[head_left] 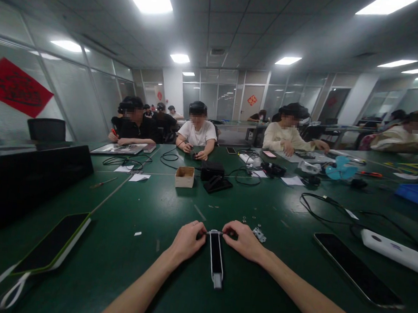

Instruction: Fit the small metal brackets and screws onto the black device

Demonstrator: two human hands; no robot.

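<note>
No writing can be read. At ten o'clock, the large red diamond sign (18,87) on the glass wall (104,92) bears unclear dark marks; at one o'clock, the smaller red sign (252,100) on a door (251,113) is also illegible.

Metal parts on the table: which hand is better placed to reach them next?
Likely the right hand: the metal parts lie just beyond its wrist; the left hand is across the white-framed piece.

Bare forearms (142,285) reach forward and inward — left hand (189,240) and right hand (241,241) facing each other, fingers (201,229) curled into a pinch
</note>
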